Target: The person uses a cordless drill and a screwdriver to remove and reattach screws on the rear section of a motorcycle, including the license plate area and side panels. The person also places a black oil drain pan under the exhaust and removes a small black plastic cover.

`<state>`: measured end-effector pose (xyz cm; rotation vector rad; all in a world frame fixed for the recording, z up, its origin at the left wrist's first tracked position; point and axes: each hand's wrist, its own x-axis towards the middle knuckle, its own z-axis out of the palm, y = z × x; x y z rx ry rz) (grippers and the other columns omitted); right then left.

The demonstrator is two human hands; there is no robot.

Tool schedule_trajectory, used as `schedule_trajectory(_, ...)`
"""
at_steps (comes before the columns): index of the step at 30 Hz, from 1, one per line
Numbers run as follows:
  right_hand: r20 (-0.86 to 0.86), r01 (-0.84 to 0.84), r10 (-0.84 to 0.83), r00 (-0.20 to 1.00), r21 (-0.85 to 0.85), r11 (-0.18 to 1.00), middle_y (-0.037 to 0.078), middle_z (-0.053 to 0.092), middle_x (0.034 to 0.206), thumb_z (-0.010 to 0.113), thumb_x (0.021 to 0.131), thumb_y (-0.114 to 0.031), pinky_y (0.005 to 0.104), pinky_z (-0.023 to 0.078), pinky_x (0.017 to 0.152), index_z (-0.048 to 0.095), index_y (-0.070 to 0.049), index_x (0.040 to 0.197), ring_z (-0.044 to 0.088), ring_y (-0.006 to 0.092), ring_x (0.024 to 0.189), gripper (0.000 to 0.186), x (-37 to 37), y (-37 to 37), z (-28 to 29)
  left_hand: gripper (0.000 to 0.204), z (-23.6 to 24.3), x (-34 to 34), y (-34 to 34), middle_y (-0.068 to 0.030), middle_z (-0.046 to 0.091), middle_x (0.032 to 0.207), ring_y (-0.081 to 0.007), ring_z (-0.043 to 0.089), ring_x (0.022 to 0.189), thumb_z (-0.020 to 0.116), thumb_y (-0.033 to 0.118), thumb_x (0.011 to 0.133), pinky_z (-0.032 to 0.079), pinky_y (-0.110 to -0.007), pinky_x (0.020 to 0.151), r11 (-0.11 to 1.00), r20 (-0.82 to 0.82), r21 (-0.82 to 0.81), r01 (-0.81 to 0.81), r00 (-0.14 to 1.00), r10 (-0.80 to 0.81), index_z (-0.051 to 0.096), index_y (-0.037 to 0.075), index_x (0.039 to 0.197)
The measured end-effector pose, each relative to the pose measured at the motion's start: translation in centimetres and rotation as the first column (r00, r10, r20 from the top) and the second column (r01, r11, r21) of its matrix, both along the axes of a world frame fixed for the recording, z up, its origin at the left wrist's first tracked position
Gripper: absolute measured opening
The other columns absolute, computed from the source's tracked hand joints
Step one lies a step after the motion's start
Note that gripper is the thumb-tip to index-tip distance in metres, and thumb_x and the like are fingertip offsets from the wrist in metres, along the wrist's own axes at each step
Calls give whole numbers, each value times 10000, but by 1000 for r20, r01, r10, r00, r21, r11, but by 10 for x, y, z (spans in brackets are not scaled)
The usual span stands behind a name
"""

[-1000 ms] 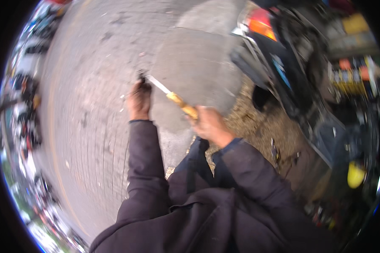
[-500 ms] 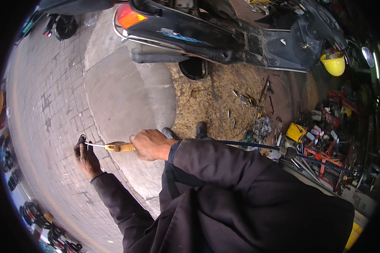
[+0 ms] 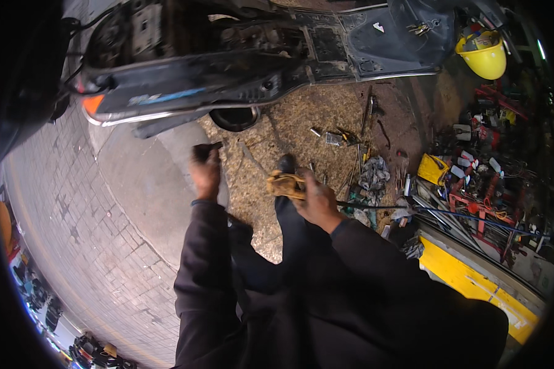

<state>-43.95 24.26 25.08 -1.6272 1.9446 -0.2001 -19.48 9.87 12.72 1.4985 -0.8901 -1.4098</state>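
Note:
My left hand (image 3: 205,175) is closed on a small dark part (image 3: 204,149) just below the scooter (image 3: 184,86), whose seat opening is exposed. My right hand (image 3: 317,203) grips a yellow air gun (image 3: 282,181) with a long pale nozzle angled up and left, its tip a little apart from the dark part. A thin hose runs from the right hand toward the tool pile. A black round piece (image 3: 234,120) lies under the scooter's side.
Loose tools (image 3: 346,135) and a crumpled rag (image 3: 373,174) lie on the stained floor (image 3: 258,111). A yellow helmet (image 3: 483,58) hangs on the scooter. Tools on red stands (image 3: 480,206) and a yellow board (image 3: 455,277) fill the right. Brick paving (image 3: 55,203) runs along the left.
My view has swung toward the scooter and tool pile. Both hands have moved right and up in the picture, still holding their items, and the nozzle tip has come away from the dark part.

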Motion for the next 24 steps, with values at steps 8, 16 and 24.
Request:
schedule_trajectory(8, 6, 337, -343, 939, 182, 924, 200, 680, 934, 804, 723, -105, 431, 566, 679, 236, -133, 1448, 696, 377, 801, 921, -200, 5, -78, 244, -120, -292, -117, -233, 678, 875, -418, 652, 850, 674, 191, 815, 517, -483, 747, 877, 605, -165, 452, 748, -272, 565, 6, 932)
schedule_trajectory(16, 178, 429, -451, 875, 151, 891, 180, 693, 901, 786, 696, -40, 411, 575, 724, 216, -89, 1476, 707, 343, 810, 967, -257, -4, -123, 241, -176, -375, -187, -240, 650, 951, -442, 637, 896, 623, 212, 819, 511, -522, 775, 774, 907, 125, 621, 245, -343, 550, 61, 993)
schedule_trajectory(24, 212, 417, -424, 881, 77, 906, 167, 710, 867, 815, 683, -47, 381, 583, 653, 205, -85, 1488, 725, 314, 769, 1011, -273, -20, -136, 297, -160, -376, -189, -226, 627, 1072, -419, 654, 926, 590, 293, 855, 520, -517, 773, 741, 919, 351, 573, -59, -390, 562, 78, 1057)
